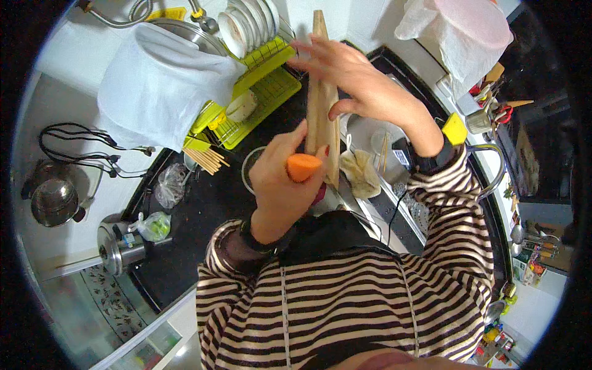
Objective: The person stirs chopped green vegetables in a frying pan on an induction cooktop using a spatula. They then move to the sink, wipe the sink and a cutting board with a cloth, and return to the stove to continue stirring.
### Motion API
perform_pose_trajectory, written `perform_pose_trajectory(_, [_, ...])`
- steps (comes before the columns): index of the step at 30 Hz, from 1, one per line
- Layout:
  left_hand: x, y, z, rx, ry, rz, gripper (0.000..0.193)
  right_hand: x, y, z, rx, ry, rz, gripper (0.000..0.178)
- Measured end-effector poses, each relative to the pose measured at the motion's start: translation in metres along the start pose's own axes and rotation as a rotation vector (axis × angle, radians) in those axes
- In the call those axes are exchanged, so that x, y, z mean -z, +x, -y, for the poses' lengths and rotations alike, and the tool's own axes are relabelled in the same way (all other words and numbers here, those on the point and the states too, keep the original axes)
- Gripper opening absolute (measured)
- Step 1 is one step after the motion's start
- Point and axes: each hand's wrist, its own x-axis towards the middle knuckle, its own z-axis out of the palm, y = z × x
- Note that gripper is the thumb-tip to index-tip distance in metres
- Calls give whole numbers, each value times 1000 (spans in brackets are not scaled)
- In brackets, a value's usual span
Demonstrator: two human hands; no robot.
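Observation:
My left hand [280,185] is closed around a carrot [303,167], its round orange cut end facing up. Against that hand's fingers stands a long wooden board [318,117], seen nearly edge-on; how much the hand grips it I cannot tell. My right hand [364,77] reaches across the far part of the board with its fingers apart, smeared a little by motion, and holds nothing. A small dark-red thing peeks out under the carrot, its kind hidden. Beside the board a beige cloth [361,174] lies at the sink's edge.
A green dish rack [265,102] holding white plates [246,28] stands beyond my left hand, next to a cloth-covered heap [163,80]. The metal sink [364,132] lies right of the board. Wooden chopsticks [206,160], a bagged green vegetable [154,226] and a pot [123,246] are at left.

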Motion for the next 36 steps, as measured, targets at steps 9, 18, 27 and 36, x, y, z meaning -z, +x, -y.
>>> perform_pose_trajectory(9, [32, -20, 19, 343, -292, 69, 46, 28, 24, -54, 210, -5, 324, 36])
perform_pose_trajectory(18, [41, -37, 40, 645, -471, -55, 37, 87, 16, -129, -78, -276, 306, 30])
perform_pose_trajectory(27, [28, -37, 39, 684, -528, -42, 34, 85, 26, -208, -169, -305, 329, 9])
perform_pose_trajectory(36, [18, -37, 48, 763, -515, -30, 32, 36, 48, -304, -457, -367, 148, 39])
